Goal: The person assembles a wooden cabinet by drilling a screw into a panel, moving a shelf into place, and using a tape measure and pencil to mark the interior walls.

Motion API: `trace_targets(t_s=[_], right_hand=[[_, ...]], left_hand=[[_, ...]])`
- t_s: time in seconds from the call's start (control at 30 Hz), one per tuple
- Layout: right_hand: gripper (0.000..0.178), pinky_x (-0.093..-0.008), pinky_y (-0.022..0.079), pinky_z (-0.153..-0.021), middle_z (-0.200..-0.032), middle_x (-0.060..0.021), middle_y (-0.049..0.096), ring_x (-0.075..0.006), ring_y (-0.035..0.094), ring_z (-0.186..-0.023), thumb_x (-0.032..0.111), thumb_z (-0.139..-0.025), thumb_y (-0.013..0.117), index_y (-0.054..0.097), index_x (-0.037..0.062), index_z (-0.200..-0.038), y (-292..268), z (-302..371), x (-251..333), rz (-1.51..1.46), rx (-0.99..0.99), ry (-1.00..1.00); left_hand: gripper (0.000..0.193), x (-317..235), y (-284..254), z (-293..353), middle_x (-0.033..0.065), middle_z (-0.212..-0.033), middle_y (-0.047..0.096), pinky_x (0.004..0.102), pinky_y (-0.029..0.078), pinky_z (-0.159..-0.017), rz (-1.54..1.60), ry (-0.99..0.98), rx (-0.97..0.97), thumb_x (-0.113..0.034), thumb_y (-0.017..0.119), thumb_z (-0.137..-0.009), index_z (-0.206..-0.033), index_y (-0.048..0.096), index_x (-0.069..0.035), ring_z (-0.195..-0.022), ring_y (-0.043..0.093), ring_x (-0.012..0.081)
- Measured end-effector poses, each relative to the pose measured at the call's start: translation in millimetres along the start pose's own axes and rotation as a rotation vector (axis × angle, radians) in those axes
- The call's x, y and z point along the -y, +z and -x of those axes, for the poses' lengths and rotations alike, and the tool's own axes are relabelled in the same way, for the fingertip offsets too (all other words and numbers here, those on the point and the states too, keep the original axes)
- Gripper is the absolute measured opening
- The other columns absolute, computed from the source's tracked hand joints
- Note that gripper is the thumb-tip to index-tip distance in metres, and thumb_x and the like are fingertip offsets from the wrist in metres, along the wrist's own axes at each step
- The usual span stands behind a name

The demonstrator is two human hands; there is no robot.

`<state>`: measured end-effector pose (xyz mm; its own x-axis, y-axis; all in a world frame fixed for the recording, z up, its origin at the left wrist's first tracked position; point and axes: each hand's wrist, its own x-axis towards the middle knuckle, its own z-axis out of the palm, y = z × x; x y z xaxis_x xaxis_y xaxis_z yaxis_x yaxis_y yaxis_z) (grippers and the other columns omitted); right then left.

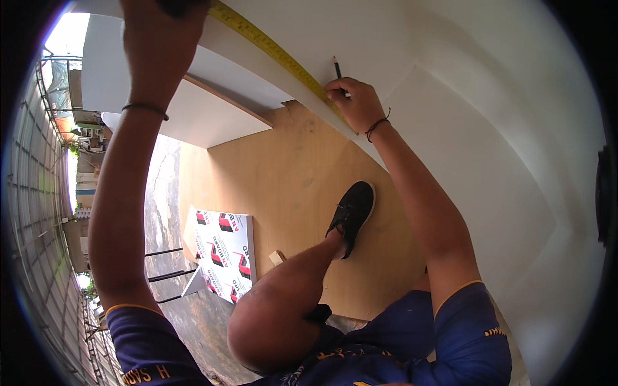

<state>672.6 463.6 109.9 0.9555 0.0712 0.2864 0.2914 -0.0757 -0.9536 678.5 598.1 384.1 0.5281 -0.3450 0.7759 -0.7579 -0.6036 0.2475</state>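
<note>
A yellow tape measure [277,55] is stretched out along the edge of a large white panel [444,148]. At the top left, my left hand [164,32] is closed around its black end, which is partly cut off by the picture's border. My right hand [359,103] grips a dark pencil [337,68], its sharpened tip pointing up and away from the tape. The fingers of that hand rest by the tape near its lower end, against the panel.
A wooden board [290,167] lies beneath, with my black shoe [354,209] on it. White boards [219,116] stand beyond. To the left sit a printed white board piece [225,254] and thin dark metal legs [166,275]; a small wood block [277,258] is near my knee.
</note>
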Motion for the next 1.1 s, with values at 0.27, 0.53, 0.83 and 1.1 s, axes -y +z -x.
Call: trace_targets(t_s=[0.27,0.53,0.83,1.1], right_hand=[[0.033,-0.0329,0.052,-0.075,-0.094,-0.0083,0.065,-0.021,0.063,-0.082,0.02,-0.075,0.078,0.067,0.0043,-0.103,28,35,-41,0.074,-0.13,-0.058],[0.024,-0.0369,0.053,-0.067,-0.091,-0.0067,0.063,-0.0265,0.063,-0.081,0.019,-0.077,0.073,0.067,0.0094,-0.097,54,58,-42,0.214,-0.287,-0.152],[0.01,-0.0389,0.051,-0.064,-0.084,-0.009,0.059,-0.0291,0.06,-0.074,0.008,-0.081,0.066,0.065,0.008,-0.09,55,35,-74,0.28,-0.463,-0.215],[0.015,-0.0413,0.05,-0.068,-0.086,-0.0125,0.058,-0.032,0.059,-0.08,0.003,-0.081,0.064,0.063,0.0056,-0.096,69,41,-87,0.144,-0.476,-0.222]], left_hand=[[0.047,-16,-4,8,0.0104,-0.103,0.06,0.0253,0.053,-0.072,-0.457,0.102,0.121,0.014,0.058,-0.078,-0.121,0.048,-0.001,-0.085,0.063,0.0146],[0.032,-6,-9,0,0.0104,-0.095,0.066,0.0305,0.053,-0.072,-0.413,-0.066,0.155,-0.009,0.067,-0.082,-0.111,0.056,-0.001,-0.084,0.066,0.0175],[0.022,2,-11,13,0.0085,-0.098,0.064,0.0353,0.054,-0.073,-0.766,0.29,0.259,-0.01,0.063,-0.087,-0.107,0.056,-0.007,-0.087,0.068,0.0249],[0.029,2,-16,-3,0.0017,-0.093,0.065,0.036,0.046,-0.076,-1.152,0.656,0.462,-0.01,0.065,-0.079,-0.107,0.068,-0.017,-0.085,0.062,0.0204]])
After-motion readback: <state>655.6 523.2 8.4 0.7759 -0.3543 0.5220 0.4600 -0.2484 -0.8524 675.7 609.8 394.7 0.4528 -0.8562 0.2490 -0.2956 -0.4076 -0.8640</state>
